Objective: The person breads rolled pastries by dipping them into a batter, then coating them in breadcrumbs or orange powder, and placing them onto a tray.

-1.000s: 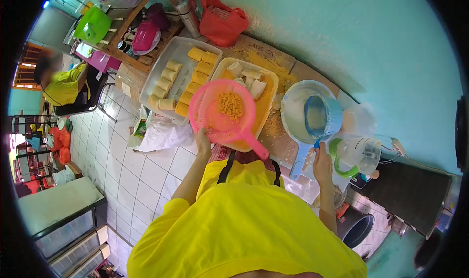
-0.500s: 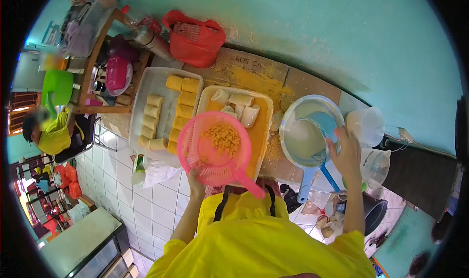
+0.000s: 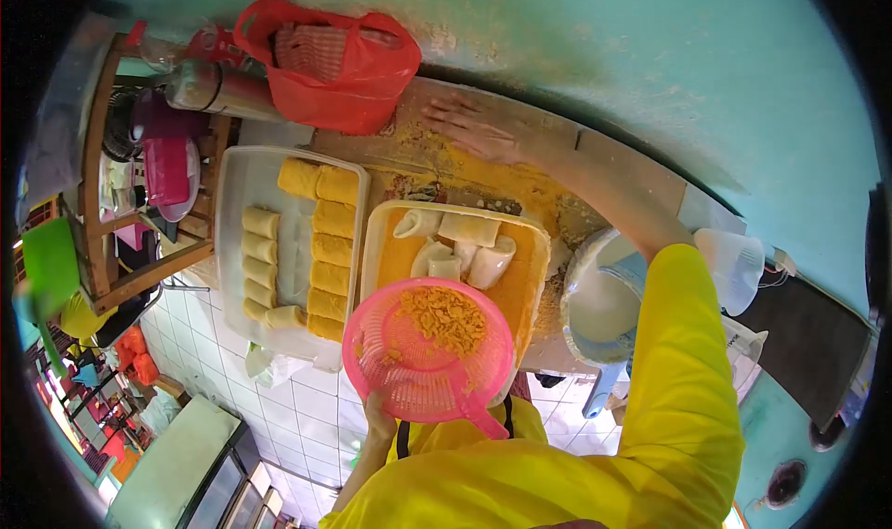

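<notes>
My left hand [image 3: 379, 417] grips the edge of a pink plastic strainer [image 3: 426, 391] with yellow-orange crumbs [image 3: 444, 319] in it. The strainer overlaps the near part of a tray [image 3: 535, 283] holding orange crumbs and several white rolls [image 3: 491, 261]. Stretched across to the back, my right hand [image 3: 476, 131] lies with fingers extended on the crumb-strewn work surface [image 3: 520, 187], near the red bag. Left of the tray, a translucent container [image 3: 294, 250] holds rows of rolls, the right-hand ones coated in orange crumbs [image 3: 332, 248].
A basin [image 3: 569, 329] of pale liquid, with a blue dipper inside, sits right of the tray, partly behind my right arm. A red plastic bag [image 3: 372, 88] and a metal flask [image 3: 200, 87] stand at the back left. A wooden shelf [image 3: 93, 195] is further left.
My right hand has moved from beside the basin, leftward and away from me, onto the crumb-strewn surface. The strainer, still in my left hand, appears slightly lower and further right in view.
</notes>
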Tool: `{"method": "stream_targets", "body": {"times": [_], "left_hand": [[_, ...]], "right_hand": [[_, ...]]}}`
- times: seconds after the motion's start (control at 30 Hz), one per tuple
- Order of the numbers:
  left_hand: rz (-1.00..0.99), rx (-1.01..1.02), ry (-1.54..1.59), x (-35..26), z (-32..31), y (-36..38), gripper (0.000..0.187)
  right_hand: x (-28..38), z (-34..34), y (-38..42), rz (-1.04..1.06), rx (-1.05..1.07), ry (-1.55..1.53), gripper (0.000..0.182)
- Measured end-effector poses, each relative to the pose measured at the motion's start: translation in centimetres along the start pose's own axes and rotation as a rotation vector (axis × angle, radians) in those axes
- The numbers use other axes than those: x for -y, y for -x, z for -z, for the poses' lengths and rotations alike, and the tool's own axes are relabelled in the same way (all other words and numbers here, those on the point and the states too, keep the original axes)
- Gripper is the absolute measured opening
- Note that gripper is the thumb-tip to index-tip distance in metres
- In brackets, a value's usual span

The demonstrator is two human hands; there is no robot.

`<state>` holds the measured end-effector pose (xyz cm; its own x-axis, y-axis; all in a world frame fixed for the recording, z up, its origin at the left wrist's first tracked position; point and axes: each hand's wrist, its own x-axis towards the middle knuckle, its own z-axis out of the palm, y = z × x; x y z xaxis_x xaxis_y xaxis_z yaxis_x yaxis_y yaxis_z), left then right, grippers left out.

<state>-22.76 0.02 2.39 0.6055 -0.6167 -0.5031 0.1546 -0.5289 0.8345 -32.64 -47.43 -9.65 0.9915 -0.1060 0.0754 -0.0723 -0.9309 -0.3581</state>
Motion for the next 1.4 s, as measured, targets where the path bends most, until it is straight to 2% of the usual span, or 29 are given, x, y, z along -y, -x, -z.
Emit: {"method": "stream_targets", "body": {"times": [0.07, 0.1, 0.2, 0.3, 0.4, 0.5, 0.6, 0.7, 0.8, 0.9, 1.0, 1.13, 1.2, 1.3, 1.4], "left_hand": [[0.134, 0.050, 0.074, -0.7, -0.1, 0.1, 0.026], [0.149, 0.088, 0.022, -0.3, 0.2, 0.5, 0.029], [0.143, 0.176, -0.158, 1.6, 1.5, 1.4, 0.032], [0.138, 0.132, -0.148, 1.1, 0.8, 1.1, 0.028], [-0.005, 0.154, -0.212, 1.3, 1.1, 1.3, 0.024], [-0.184, 0.156, -0.409, 1.3, 0.8, 1.1, 0.018], [-0.176, 0.190, -0.524, 0.5, 1.0, 1.3, 0.017], [0.013, 0.089, -0.202, 1.5, 0.4, 1.2, 0.012], [-0.052, 0.127, -0.361, -0.1, 0.2, 1.3, 0.019], [-0.015, 0.159, -0.377, 1.3, 1.0, 1.8, 0.026], [0.160, 0.089, -0.208, 2.1, 0.9, 1.9, 0.029], [0.347, -0.042, 0.031, 0.5, -0.5, 1.5, 0.030], [0.367, -0.057, 0.111, -0.6, -1.1, 1.2, 0.030], [0.280, -0.042, 0.129, 0.7, -0.4, 1.8, 0.030], [0.153, 0.023, -0.058, 0.9, 0.4, 2.1, 0.030]], "right_hand": [[0.7, -0.5, 1.0, 0.042, 0.039, -0.119, 0.049], [1.3, -0.6, 2.0, 0.063, 0.062, -0.180, 0.050], [1.7, 0.2, 7.4, 0.242, 0.138, -0.118, 0.052], [1.4, 2.4, 9.7, 0.192, 0.270, -0.281, 0.055], [0.8, 3.1, 8.4, 0.084, 0.136, -0.204, 0.055], [1.3, 0.8, 8.3, 0.135, 0.160, -0.133, 0.057], [1.8, 0.6, 9.6, 0.223, 0.211, -0.154, 0.055], [1.6, 2.3, 9.5, 0.375, 0.120, 0.098, 0.048], [1.1, 1.6, 8.8, 0.488, 0.149, 0.159, 0.040], [1.1, 1.0, 8.6, 0.456, 0.025, 0.103, 0.025], [1.6, 1.3, 9.6, 0.331, 0.108, 0.168, 0.015], [1.3, 0.2, 9.8, 0.273, 0.084, 0.096, 0.011], [1.3, 0.3, 9.7, 0.233, 0.093, 0.054, 0.009], [1.1, 1.3, 9.5, 0.223, 0.015, 0.070, 0.012], [2.7, 2.6, 8.4, -0.111, -0.239, -0.269, 0.012]]}}
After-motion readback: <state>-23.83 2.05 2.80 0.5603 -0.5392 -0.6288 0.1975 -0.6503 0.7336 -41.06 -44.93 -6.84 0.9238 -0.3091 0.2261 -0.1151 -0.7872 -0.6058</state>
